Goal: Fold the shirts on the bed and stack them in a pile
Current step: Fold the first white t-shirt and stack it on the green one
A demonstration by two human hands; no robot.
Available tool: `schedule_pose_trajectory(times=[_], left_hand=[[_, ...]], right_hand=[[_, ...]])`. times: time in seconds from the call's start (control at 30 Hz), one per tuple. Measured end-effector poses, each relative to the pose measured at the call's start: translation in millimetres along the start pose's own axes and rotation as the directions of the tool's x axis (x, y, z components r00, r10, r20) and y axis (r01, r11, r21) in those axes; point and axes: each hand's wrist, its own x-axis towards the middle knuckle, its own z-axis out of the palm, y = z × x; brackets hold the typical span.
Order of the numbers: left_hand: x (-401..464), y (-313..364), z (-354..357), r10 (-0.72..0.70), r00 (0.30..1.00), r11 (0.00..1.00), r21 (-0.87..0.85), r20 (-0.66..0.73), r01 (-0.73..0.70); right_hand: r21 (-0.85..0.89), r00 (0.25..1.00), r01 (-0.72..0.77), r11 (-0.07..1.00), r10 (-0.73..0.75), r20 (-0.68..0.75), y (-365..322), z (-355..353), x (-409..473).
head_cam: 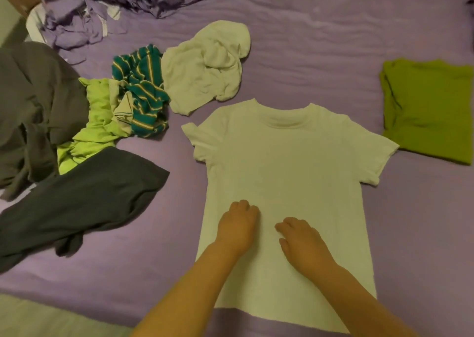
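Note:
A white T-shirt (pixel 289 162) lies spread flat on the purple bed, collar away from me, both sleeves out. My left hand (pixel 239 224) and my right hand (pixel 301 242) rest palm down on its lower middle, side by side, fingers bent down onto the cloth and holding nothing. A folded green shirt (pixel 428 108) lies at the right. Unfolded shirts sit at the left: a crumpled white one (pixel 205 70), a teal striped one (pixel 143 90), a lime green one (pixel 97 121) and a dark grey one (pixel 84 200).
A grey garment (pixel 30 100) is heaped at the far left. Crumpled purple bedding (pixel 123 0) lies along the top left. The purple sheet (pixel 333 42) stretches behind the white shirt. The bed's near edge runs along the bottom left.

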Motion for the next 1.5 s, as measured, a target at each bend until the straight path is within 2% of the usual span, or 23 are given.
schedule_pose_trajectory(times=[0.13,0.27,0.33,0.4,0.5,0.6,0.7,0.73,0.8,0.87,0.93,1.0,1.1,1.17,1.23,1.37,1.4,1.43,1.47,1.5], left_hand=[[47,-47,-38,0.028,0.998,0.996,0.082,-0.059,-0.023],[87,-90,-70,-0.083,0.995,0.989,0.123,-0.052,0.088],[105,-111,-87,-0.175,0.981,0.978,0.098,-0.083,0.182],[123,-131,-98,-0.218,0.966,0.973,0.047,-0.136,0.226],[149,-158,-107,-0.284,0.948,0.959,-0.018,-0.140,0.284],[168,-173,-109,-0.362,0.928,0.931,-0.079,-0.090,0.356],[177,-181,-114,-0.412,0.911,0.911,-0.018,0.001,0.412],[178,-183,-116,-0.422,0.906,0.905,-0.047,0.024,0.423],[180,-185,-120,-0.419,0.904,0.876,-0.226,0.080,0.426],[179,-185,-123,-0.391,0.909,0.770,-0.492,0.141,0.407],[177,-182,-126,-0.362,0.918,0.653,-0.658,0.164,0.375],[173,-181,-128,-0.341,0.931,0.614,-0.720,0.128,0.323],[169,-180,-129,-0.318,0.948,0.680,-0.689,0.028,0.249],[167,-177,-129,-0.289,0.957,0.680,-0.699,0.019,0.220],[165,-169,-132,-0.275,0.956,0.560,-0.790,0.106,0.248],[170,-144,-135,-0.227,0.890,0.118,-0.895,0.396,0.429],[172,-134,-133,-0.236,0.882,0.036,-0.903,0.409,0.428],[174,-124,-130,-0.262,0.887,0.020,-0.917,0.379,0.398],[175,-116,-125,-0.293,0.911,0.121,-0.933,0.292,0.338],[176,-111,-116,-0.293,0.943,0.349,-0.900,0.158,0.260]], right_hand=[[-0.027,0.999,-0.024,0.999,0.024,-0.025,-27,-30,55],[-0.045,0.999,-0.019,0.999,0.016,-0.047,-54,-55,113],[-0.076,0.998,-0.023,0.997,0.018,-0.067,-67,-64,142],[-0.100,0.996,-0.044,0.994,0.037,-0.078,-78,-71,168],[-0.120,0.992,-0.075,0.990,0.063,-0.106,-91,-78,201],[-0.167,0.991,-0.089,0.982,0.071,-0.110,-98,-79,226],[-0.192,0.993,-0.106,0.976,0.094,-0.069,-100,-76,244],[-0.180,0.993,-0.110,0.978,0.101,-0.059,-99,-78,250],[-0.151,0.994,-0.105,0.983,0.102,-0.030,-96,-83,256],[-0.147,0.994,-0.112,0.983,0.111,-0.015,-91,-87,254],[-0.142,0.988,-0.154,0.978,0.152,-0.027,-86,-86,248],[-0.142,0.983,-0.184,0.973,0.178,-0.053,-84,-81,244],[-0.144,0.980,-0.191,0.971,0.182,-0.077,-85,-75,247],[-0.155,0.980,-0.188,0.970,0.175,-0.090,-86,-74,249],[-0.154,0.984,-0.166,0.974,0.155,-0.086,-83,-73,248],[-0.135,0.996,-0.051,0.990,0.041,-0.077,-56,-79,232],[-0.124,0.997,-0.027,0.992,0.017,-0.078,-46,-81,223],[-0.107,0.997,-0.018,0.994,0.009,-0.080,-34,-80,213],[-0.094,0.996,-0.024,0.995,0.015,-0.089,-22,-79,203],[-0.090,0.993,-0.034,0.995,0.023,-0.119,-11,-76,193]])
